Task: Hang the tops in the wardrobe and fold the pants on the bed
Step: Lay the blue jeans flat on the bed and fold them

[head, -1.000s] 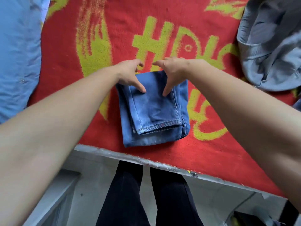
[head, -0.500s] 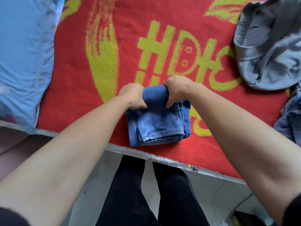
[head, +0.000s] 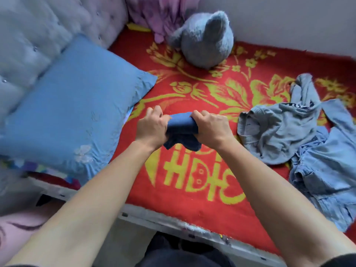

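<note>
Red-and-yellow blanketed bed (head: 192,205): my left hand (head: 152,130) and right hand (head: 210,130), fingers clamped on the folded blue denim jeans (head: 182,126), should lower it level toward 12 o'clock.

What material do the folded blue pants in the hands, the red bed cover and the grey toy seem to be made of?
Folded blue pants: probably denim, matte dark blue, thick and stiff in the grip of both hands.
Red bed cover: seems a woven or napped blanket, matte, with the yellow pattern fuzzy at its edges.
Grey toy: plush, likely synthetic fur, with a soft, fluffy outline.
</note>
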A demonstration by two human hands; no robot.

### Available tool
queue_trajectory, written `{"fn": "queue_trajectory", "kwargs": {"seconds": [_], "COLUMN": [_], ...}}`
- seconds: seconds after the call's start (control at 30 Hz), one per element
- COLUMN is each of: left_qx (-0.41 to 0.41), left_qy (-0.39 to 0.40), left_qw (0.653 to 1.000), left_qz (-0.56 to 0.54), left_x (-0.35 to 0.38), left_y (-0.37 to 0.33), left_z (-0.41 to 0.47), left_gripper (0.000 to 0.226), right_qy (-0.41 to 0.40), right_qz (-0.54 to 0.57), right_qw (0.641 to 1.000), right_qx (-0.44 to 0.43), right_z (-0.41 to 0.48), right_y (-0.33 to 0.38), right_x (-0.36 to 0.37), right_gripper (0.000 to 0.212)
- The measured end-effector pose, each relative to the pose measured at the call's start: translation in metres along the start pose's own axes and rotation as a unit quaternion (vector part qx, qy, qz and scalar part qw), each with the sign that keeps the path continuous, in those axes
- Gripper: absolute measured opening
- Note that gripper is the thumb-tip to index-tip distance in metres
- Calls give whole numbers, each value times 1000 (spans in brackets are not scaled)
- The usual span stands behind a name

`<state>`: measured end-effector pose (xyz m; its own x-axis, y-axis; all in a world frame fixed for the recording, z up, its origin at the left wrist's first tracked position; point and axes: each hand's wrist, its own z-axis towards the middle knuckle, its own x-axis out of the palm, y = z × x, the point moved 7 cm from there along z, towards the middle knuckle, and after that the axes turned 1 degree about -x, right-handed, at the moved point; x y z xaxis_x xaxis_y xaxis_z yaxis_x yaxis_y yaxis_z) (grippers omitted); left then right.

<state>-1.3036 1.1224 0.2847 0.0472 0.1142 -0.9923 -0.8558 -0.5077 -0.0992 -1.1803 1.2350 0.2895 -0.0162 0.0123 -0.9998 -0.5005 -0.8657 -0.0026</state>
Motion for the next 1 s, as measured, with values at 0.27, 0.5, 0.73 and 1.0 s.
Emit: {"fn": "queue_trajectory", "kwargs": {"seconds": [0.27,0.5,0.73,1.0], "left_qx": [-49,-170,-343,-469], "left_qy": [-151,-203,-190,-223], "left_qw": [985,957,899,802], "left_qz": [66,117,195,295], "left_x": [-183,-248,-309,-400], "left_y": [5,1,17,23], "left_z": [-57,-200,-422,-696], "left_gripper": [38,35,41,34], "right_qy": [-182,-240,-210,-256], "right_qz": [-4,14,73,112], "right_qw": [978,942,878,773], "right_qx": [-99,-236,-423,-569], "right_z": [-22,-99,-220,-414], "right_y": [47,119,278,466], "right_x": [-175,-227,-257,-336], "right_gripper": [42,41,37,37]}}
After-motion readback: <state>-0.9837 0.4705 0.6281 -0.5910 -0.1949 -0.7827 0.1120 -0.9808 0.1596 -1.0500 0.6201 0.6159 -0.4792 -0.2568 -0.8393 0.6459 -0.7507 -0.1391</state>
